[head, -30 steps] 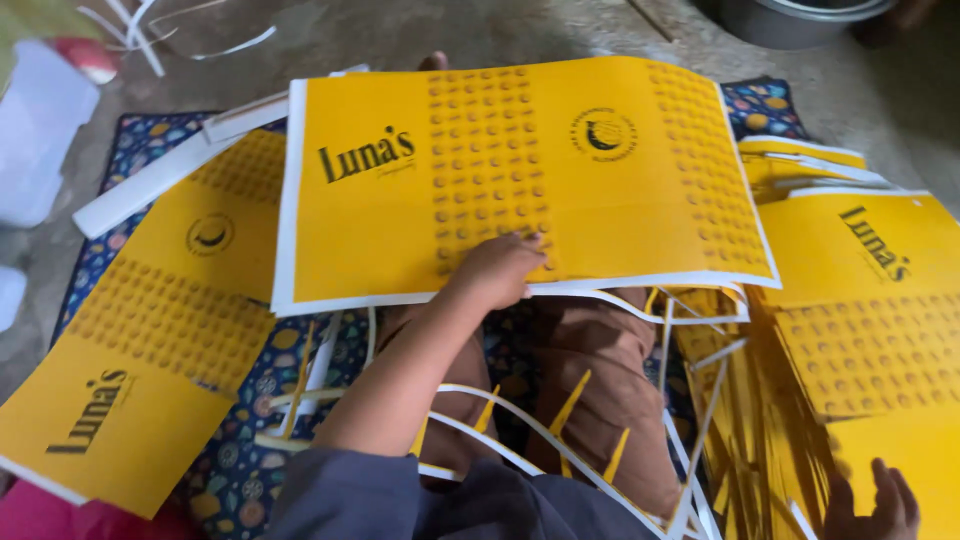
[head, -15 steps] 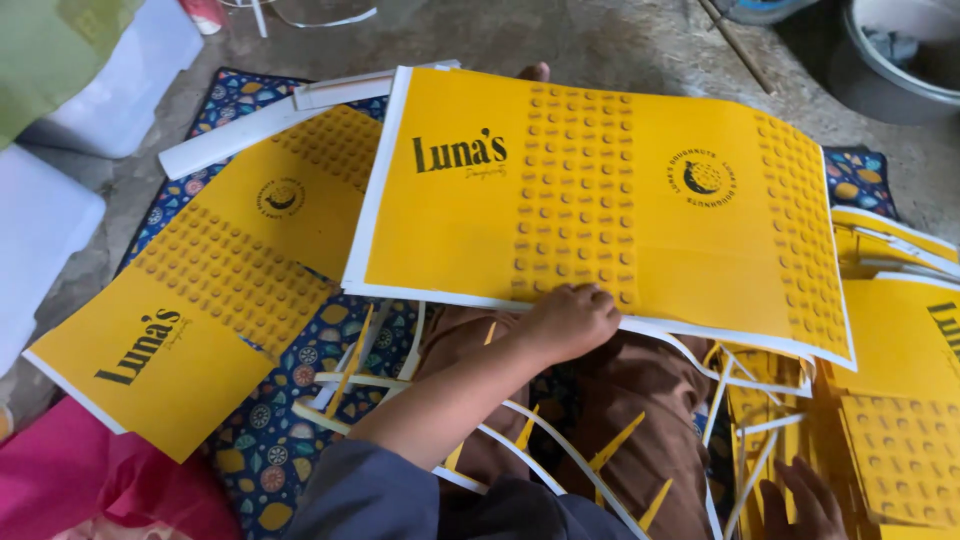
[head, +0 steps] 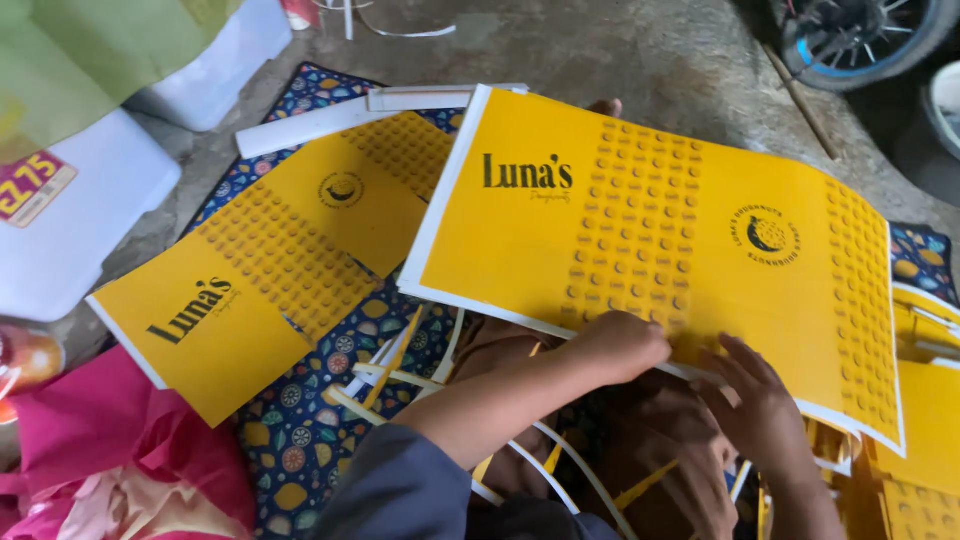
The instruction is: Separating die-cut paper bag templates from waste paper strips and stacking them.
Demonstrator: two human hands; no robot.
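Sheet (head: 640,260), yellow printed card, long axis crosswise, lying just beyond both hands: left hand (head: 620,345) curled gripping near edge, right hand (head: 765,410) half-open beneath it.

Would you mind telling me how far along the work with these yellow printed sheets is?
One yellow sheet already lies flat on the patterned mat to the left, and cut strips lie loose around the lap. In hand is the large yellow sheet: the left hand and right hand both rest on its near edge. More yellow sheets wait at the right; how many cannot be told.
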